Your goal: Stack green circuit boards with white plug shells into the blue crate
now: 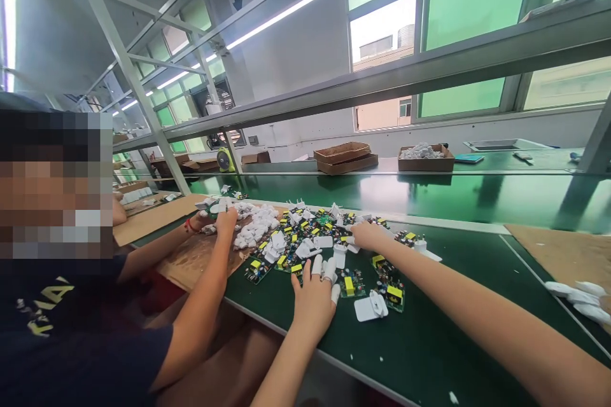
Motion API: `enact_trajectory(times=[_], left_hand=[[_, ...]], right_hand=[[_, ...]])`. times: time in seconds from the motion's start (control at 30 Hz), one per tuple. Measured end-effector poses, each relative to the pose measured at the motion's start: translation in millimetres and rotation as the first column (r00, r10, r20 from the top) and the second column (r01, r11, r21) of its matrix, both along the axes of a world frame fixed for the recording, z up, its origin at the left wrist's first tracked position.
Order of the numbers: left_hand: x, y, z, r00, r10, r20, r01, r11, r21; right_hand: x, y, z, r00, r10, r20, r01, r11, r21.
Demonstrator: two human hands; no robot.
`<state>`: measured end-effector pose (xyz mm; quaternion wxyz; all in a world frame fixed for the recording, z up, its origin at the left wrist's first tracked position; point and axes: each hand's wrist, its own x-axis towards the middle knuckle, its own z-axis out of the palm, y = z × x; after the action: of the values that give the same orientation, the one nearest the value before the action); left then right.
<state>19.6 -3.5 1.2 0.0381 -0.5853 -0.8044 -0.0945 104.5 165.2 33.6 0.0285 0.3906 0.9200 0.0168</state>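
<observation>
My left hand (315, 302) rests at the near edge of a heap of circuit boards (305, 224). Its fingers are spread, with white finger cots on several of them, and nothing shows in its grip. Across the heap, my right hand (372, 237) reaches in with its fingers curled at a white plastic piece; what they hold is partly hidden. The boards carry yellow transformers and small parts, with white plastic pieces (323, 241) mixed in. Close to my left hand lies a single board (351, 283). A white plug casing (371, 307) sits nearer the front edge.
At left, a co-worker's hands (224, 219) work over a pile of white casings (258, 226) on cardboard (191, 261). Brown boxes (346, 159) and a box of white parts (426, 162) stand behind the green belt (458, 194). White pieces (580, 299) lie at right.
</observation>
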Motion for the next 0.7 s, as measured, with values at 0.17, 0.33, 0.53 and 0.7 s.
enact_trajectory(times=[0.17, 0.33, 0.53, 0.7], left_hand=[[-9.0, 41.9, 9.3, 0.993, 0.065, -0.102, -0.067, 0.998, -0.014], [-17.5, 57.2, 14.4, 0.986, 0.126, -0.108, -0.124, 0.992, 0.024], [-8.1, 28.8, 27.4, 1.000, 0.010, -0.022, -0.007, 0.991, 0.131], [28.9, -4.6, 25.0, 0.959, -0.274, 0.075, 0.269, 0.960, 0.072]], right_hand=[[1.8, -1.4, 3.3, 0.995, -0.033, -0.091, 0.039, 0.997, 0.064], [47.5, -14.1, 15.2, 0.983, 0.009, -0.182, 0.006, 0.996, 0.084], [119.2, -59.7, -7.2, 0.975, 0.152, -0.163, -0.165, 0.984, -0.073], [106.6, -70.7, -35.2, 0.983, 0.136, -0.120, -0.161, 0.958, -0.238]])
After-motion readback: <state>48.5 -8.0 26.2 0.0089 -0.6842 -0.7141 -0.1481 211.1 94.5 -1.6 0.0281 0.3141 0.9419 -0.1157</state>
